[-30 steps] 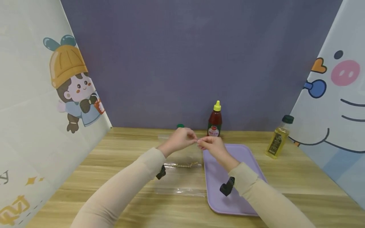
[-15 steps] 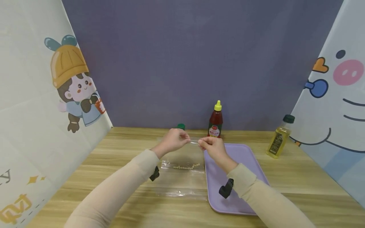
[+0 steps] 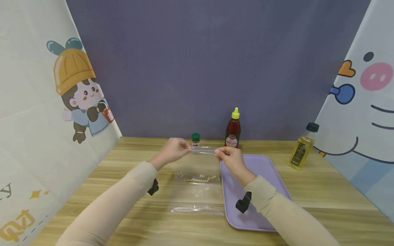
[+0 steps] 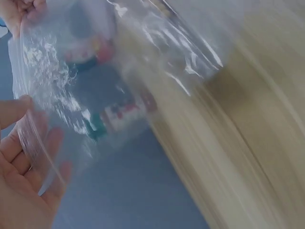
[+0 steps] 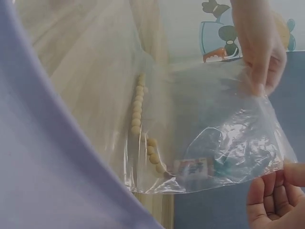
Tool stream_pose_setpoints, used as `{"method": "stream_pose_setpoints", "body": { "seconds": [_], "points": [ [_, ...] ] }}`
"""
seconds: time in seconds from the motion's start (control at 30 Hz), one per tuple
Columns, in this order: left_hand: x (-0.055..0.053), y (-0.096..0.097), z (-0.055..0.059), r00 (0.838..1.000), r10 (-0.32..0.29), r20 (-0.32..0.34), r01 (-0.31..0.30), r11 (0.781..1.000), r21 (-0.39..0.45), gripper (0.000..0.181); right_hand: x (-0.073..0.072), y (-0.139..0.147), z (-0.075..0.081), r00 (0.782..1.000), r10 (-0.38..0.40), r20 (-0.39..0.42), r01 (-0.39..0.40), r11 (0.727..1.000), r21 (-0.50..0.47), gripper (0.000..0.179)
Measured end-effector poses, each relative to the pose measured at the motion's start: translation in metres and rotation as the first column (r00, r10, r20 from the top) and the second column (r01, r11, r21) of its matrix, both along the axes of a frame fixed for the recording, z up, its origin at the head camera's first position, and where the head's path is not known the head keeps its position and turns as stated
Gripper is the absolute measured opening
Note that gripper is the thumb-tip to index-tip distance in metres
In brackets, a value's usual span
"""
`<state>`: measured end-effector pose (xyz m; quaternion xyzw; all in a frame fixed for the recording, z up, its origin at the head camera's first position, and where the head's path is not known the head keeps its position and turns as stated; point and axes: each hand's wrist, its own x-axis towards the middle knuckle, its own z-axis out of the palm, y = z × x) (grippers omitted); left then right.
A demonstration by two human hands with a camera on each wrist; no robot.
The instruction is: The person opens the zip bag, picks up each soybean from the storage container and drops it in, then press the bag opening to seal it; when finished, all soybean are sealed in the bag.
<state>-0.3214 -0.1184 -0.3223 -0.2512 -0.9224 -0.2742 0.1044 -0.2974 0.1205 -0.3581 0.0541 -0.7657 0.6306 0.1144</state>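
A clear plastic bag (image 3: 197, 163) hangs stretched between my two hands, its top edge level. At its left corner, my left hand (image 3: 173, 151) pinches the film between thumb and fingers. My right hand (image 3: 233, 160) pinches the opposite corner, just above the tray's left edge. Inside the bag, a row of small cream-coloured balls (image 5: 137, 112) lies along a crease near the bottom. Below that crease, clear film (image 3: 197, 209) with a shiny edge spreads over the table; I cannot tell if it belongs to the same bag.
A lilac tray (image 3: 255, 205) lies at the right, under my right forearm. Behind the hands stand a small green-capped jar (image 3: 195, 137) and a red sauce bottle (image 3: 233, 131) with a yellow cap. An oil bottle (image 3: 301, 150) stands farther right. A dark wall closes the back.
My left hand has moved left, away from the right hand, spreading the bag's top edge wide. The green-capped jar has come into fuller view. The right hand has barely moved.
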Motion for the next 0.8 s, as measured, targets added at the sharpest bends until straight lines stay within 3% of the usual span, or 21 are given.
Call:
{"method": "stream_pose_setpoints", "body": {
  "seconds": [0.33, 0.47, 0.8],
  "points": [
    [0.004, -0.031, -0.005, 0.998, 0.035, 0.05, -0.036, 0.999, 0.016, 0.013, 0.0, 0.001, -0.003, 1.0, -0.006, 0.025, 0.006, 1.0, -0.003, 0.019],
    [0.003, -0.037, -0.008, 0.996, 0.056, 0.065, -0.058, 0.998, 0.023, 0.013, 0.0, 0.001, -0.003, 1.0, -0.003, 0.022, 0.003, 1.0, -0.02, 0.019],
    [0.003, -0.049, -0.01, 0.997, 0.045, 0.07, -0.047, 0.998, 0.039, 0.014, -0.002, 0.002, -0.005, 1.0, -0.018, 0.007, 0.019, 1.0, -0.022, 0.019]
  ]
}}
